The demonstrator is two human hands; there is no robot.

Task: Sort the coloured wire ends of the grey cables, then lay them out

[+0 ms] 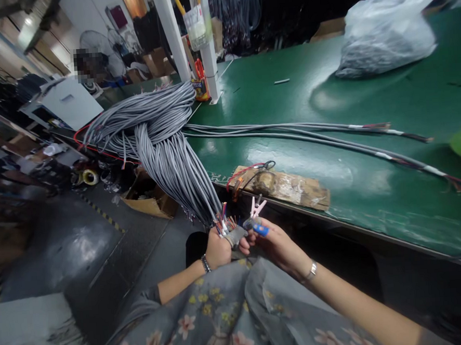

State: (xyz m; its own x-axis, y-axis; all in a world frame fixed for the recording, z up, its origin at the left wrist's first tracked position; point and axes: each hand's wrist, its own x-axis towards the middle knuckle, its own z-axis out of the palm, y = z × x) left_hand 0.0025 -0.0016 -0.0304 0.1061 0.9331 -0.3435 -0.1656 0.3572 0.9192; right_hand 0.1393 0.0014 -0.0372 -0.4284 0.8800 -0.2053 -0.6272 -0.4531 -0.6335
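My left hand (218,248) is closed around the ends of several grey cables, whose stripped, coloured wires (223,222) fan out above the fist. A grey wrapped piece (236,236) shows at its fingertips; whether it is finger tape or a separate part I cannot tell. Close beside it, my right hand (277,245) is pinched, with a blue wrap (261,229) on one digit. From that pinch a pink V-shaped clip (257,207) sticks up. The large bundle of grey cables (175,160) hangs over the table's edge down to my left hand.
Several cables with white-banded ends (385,155) stretch across the green table (273,107). A stained wooden board (294,189) with red and black leads lies at the front edge. A plastic bag (386,33) stands behind; a cardboard box (149,195) sits below, left of the table.
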